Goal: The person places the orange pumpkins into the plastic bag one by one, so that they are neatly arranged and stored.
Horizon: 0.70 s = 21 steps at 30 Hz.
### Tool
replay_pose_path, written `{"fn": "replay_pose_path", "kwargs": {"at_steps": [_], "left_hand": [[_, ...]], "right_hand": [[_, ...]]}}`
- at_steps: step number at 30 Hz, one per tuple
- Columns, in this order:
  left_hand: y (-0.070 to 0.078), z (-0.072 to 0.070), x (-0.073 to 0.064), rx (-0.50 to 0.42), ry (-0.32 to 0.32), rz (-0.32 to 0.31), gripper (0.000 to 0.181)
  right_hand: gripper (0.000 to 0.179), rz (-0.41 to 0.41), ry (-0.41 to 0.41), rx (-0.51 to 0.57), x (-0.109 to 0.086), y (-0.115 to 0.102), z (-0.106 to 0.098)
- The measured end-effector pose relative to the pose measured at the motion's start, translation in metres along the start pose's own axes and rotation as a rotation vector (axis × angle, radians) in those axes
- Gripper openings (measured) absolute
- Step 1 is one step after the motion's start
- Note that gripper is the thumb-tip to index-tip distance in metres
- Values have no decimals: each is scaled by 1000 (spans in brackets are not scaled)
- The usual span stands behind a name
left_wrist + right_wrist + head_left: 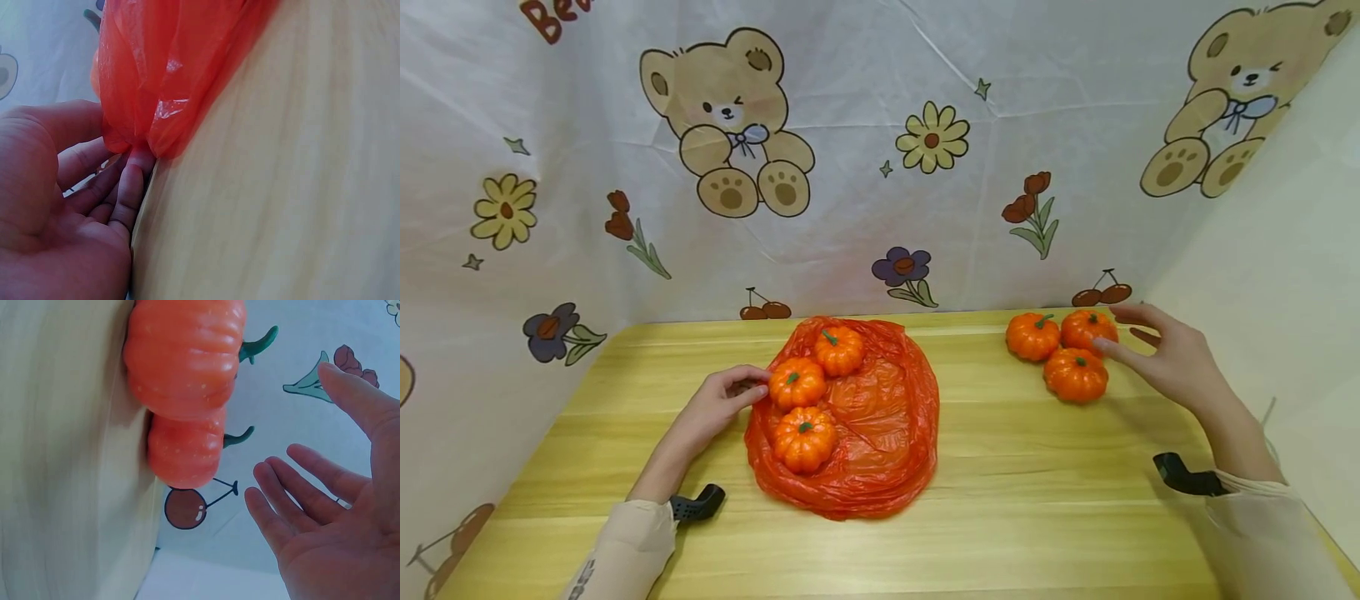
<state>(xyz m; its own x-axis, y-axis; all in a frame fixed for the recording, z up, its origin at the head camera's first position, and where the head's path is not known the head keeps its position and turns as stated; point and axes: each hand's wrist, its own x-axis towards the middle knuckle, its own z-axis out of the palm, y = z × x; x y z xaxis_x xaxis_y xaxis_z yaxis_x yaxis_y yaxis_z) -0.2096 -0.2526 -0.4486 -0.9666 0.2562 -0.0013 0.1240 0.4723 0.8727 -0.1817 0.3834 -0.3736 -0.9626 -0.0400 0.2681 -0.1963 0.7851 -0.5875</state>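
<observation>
A red plastic bag (880, 400) lies spread on the table with its rim rolled outward. Three small orange pumpkins with green stems sit on its left side: one at the back (839, 350), one in the middle (797, 383) and one in front (805, 439). My left hand (718, 404) pinches the bag's left edge; in the left wrist view, the red film (156, 75) partly covers the fingertips. To the right, three more pumpkins (1077, 375) stand in a cluster. My right hand (1176, 362) hovers just right of them, fingers spread apart, and holds nothing.
The light wood table (1000, 492) runs up to a white cloth (850, 208) printed with bears and flowers at the back and left. A pale wall (1285, 275) rises close beside the right hand. Both wrists wear black camera mounts (700, 504).
</observation>
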Motion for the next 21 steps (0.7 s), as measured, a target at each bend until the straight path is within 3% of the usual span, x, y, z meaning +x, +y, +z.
{"fn": "replay_pose_path", "kwargs": {"at_steps": [11,21], "left_hand": [[-5,1,1,-2,-2,-8,28],[1,0,-2,-2,2,-14,29]], "right_hand": [[62,19,-16,38,-3,4,3],[56,4,-82,95,-16,13,16]]}}
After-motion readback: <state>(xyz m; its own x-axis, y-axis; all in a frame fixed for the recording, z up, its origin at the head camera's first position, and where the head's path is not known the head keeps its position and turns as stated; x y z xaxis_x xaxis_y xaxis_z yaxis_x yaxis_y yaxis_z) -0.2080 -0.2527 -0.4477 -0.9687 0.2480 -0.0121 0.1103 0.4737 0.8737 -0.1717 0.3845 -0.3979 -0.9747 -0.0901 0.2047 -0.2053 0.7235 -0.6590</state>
